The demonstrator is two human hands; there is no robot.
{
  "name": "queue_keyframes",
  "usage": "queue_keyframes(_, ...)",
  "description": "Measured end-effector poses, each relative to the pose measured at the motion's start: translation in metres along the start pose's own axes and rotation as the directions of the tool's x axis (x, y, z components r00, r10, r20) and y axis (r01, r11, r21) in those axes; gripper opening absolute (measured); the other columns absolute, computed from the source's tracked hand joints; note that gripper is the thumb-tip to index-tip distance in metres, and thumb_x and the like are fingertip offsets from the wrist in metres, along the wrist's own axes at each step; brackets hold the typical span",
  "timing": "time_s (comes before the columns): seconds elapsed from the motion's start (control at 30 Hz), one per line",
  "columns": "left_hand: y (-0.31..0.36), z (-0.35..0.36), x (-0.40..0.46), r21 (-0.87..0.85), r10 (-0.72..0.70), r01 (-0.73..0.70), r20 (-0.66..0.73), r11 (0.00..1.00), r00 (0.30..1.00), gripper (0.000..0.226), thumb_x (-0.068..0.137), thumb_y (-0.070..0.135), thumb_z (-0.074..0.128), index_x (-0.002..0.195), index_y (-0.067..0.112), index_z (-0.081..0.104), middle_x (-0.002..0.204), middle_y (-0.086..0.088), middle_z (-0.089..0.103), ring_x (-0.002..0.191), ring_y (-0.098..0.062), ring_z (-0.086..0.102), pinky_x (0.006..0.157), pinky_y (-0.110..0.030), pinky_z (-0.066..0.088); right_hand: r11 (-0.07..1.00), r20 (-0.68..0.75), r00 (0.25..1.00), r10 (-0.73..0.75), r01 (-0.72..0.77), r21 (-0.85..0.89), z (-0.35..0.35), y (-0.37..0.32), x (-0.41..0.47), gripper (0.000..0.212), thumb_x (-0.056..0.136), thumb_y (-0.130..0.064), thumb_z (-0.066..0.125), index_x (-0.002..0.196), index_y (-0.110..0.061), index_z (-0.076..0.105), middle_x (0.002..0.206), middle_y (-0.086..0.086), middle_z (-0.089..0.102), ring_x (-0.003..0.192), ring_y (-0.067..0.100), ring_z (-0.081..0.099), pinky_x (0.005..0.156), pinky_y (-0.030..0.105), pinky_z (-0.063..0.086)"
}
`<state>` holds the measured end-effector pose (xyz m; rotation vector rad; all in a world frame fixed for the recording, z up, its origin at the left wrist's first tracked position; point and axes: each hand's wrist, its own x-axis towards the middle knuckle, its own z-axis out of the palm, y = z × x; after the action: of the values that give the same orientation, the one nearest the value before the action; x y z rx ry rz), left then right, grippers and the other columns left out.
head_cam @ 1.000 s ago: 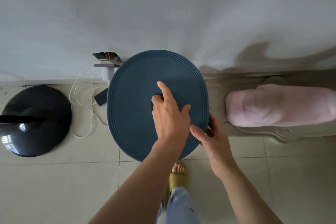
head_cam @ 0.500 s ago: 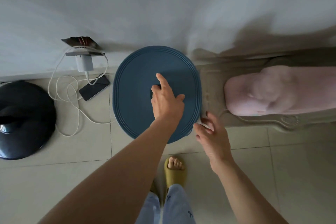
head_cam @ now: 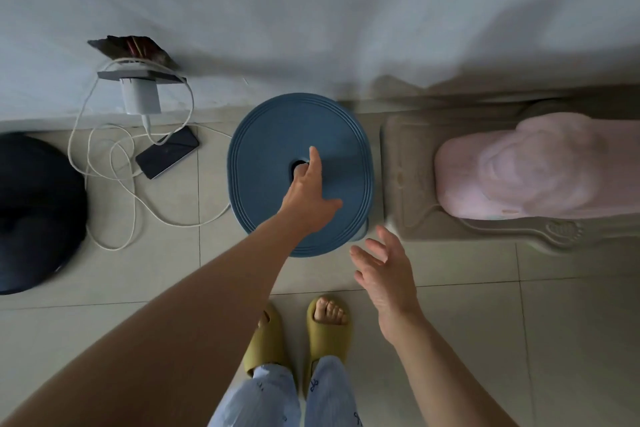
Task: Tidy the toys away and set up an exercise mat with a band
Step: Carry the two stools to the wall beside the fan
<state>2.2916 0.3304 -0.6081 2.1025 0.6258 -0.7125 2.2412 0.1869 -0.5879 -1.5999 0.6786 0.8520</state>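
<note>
So the blue stool (head_cam: 300, 173) sits on the floor against the wall. Left hand (head_cam: 306, 192) is right on top, fingers hooked into the centre hole (holding it there). Right hand (head_cam: 384, 270) hangs spread and empty just beside its near-right edge.

I am seeing bare floor tiles (head_cam: 485, 340) near my feet. The blue stool (head_cam: 273, 152) is sitting tight between the white cable (head_cam: 131, 204) and the beige furniture base (head_cam: 408, 184), blocking both sides.
</note>
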Motion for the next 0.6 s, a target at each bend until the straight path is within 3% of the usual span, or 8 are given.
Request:
queue_keyframes(0.1,-0.023,0.000,-0.018,0.030,0.054,-0.048,-0.253,0.998,0.966,0.084,0.084,0.014,0.062,0.148,0.020,0.008,0.152,-0.007,0.019,0.138,-0.025,0.022,0.107,-0.037,0.028,0.999,0.009,0.999,0.032,-0.031,-0.013,0.006,-0.001,0.004,0.063,0.088,-0.015,0.061,0.142,-0.021,0.030,0.138,0.006,0.046,0.111,0.014,0.050,0.102,0.040,0.042)
queue_keyframes(0.2,-0.056,-0.004,-0.033,0.063,-0.094,0.136,-0.449,0.989,0.888,0.088,0.082,0.012,0.063,0.148,0.020,0.005,0.156,-0.010,0.000,0.142,-0.030,0.007,0.113,-0.046,0.017,0.997,0.011,0.997,0.071,-0.071,-0.037,0.009,-0.003,0.013,0.069,0.088,-0.019,0.061,0.145,-0.024,0.023,0.143,0.007,0.042,0.123,0.021,0.047,0.105,0.044,0.040)
queue_keyframes(0.27,-0.073,-0.010,-0.038,-0.110,-0.308,0.288,-0.395,0.951,0.865,0.092,0.082,0.014,0.065,0.148,0.020,0.001,0.154,-0.012,0.003,0.140,-0.034,0.012,0.109,-0.050,0.024,0.995,0.016,0.996,0.087,-0.086,-0.051,0.012,-0.004,0.020,0.074,0.087,-0.020,0.062,0.147,-0.026,0.018,0.145,0.008,0.038,0.129,0.024,0.043,0.106,0.048,0.038)
queue_keyframes(0.33,-0.084,-0.014,-0.036,-0.318,-0.441,0.354,-0.268,0.880,0.856,0.086,0.083,0.017,0.065,0.146,0.018,0.006,0.148,-0.014,0.023,0.132,-0.035,0.029,0.097,-0.045,0.039,0.995,0.031,0.996,0.089,-0.088,-0.054,0.017,-0.004,0.026,0.076,0.087,-0.018,0.062,0.147,-0.029,0.017,0.144,0.008,0.040,0.130,0.024,0.041,0.105,0.050,0.038)
queue_keyframes(0.4,-0.088,-0.015,-0.033,-0.451,-0.454,0.340,-0.170,0.825,0.875,0.066,0.085,0.015,0.062,0.138,0.016,0.022,0.132,-0.012,0.042,0.114,-0.032,0.046,0.081,-0.040,0.049,0.996,0.061,0.995,0.080,-0.078,-0.032,0.020,-0.005,0.029,0.071,0.087,-0.013,0.061,0.145,-0.030,0.023,0.139,0.005,0.046,0.127,0.024,0.044,0.101,0.046,0.043)
queue_keyframes(0.5,-0.089,-0.015,-0.029,-0.585,-0.472,0.317,-0.129,0.746,0.872,0.051,0.086,0.005,0.059,0.128,0.016,0.031,0.114,-0.003,0.046,0.092,-0.022,0.052,0.059,-0.030,0.051,0.995,0.089,0.993,0.083,-0.088,0.053,0.023,-0.005,0.031,0.068,0.087,-0.007,0.060,0.142,-0.030,0.028,0.133,0.007,0.051,0.122,0.028,0.050,0.085,0.035,0.048)
queue_keyframes(0.6,-0.087,-0.013,-0.027,-0.614,-0.436,0.278,-0.121,0.739,0.892,0.054,0.085,-0.002,0.055,0.129,0.021,0.032,0.116,-0.003,0.048,0.097,-0.023,0.053,0.065,-0.033,0.054,0.989,0.054,0.996,0.076,-0.082,0.120,0.023,-0.007,0.031,0.072,0.087,-0.006,0.060,0.144,-0.032,0.025,0.133,0.007,0.050,0.121,0.029,0.051,0.086,0.036,0.048)
